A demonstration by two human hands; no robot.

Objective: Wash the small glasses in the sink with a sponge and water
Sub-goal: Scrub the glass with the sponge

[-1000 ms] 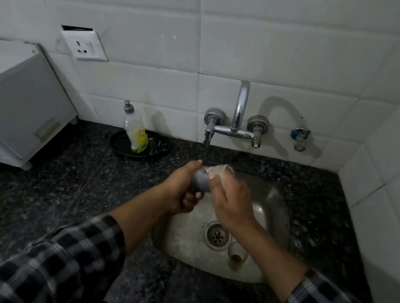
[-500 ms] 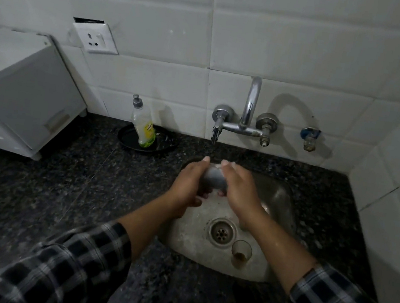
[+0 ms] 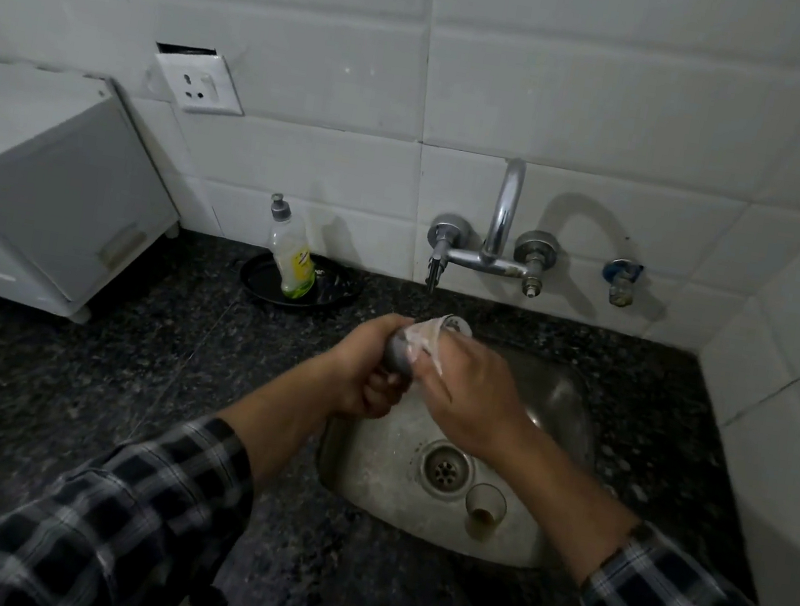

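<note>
Over the back of the steel sink [image 3: 578, 381], both hands meet on one small clear glass [image 3: 437, 335] that looks soapy, its rim pointing away from me. My right hand [image 3: 472, 396] curls round the glass. My left hand [image 3: 363, 375] grips a grey sponge [image 3: 398, 354] pressed against the near end of the glass. A second small glass [image 3: 485, 510] with brownish residue at the bottom stands upright in the basin, just right of the drain [image 3: 446, 468]. The tap [image 3: 500, 224] stands on the wall above; I see no water stream.
A dish soap bottle [image 3: 292, 261] stands in a black dish [image 3: 256, 281] at the back left of the dark granite counter [image 3: 93, 361]. A white cabinet [image 3: 40, 197] sits at far left. A blue valve [image 3: 622, 279] sticks out of the tiled wall.
Both hands stay together above the sink and shift slightly on the glass; the glass rim now shows more beyond my right fingers. The glass in the basin has not moved.
</note>
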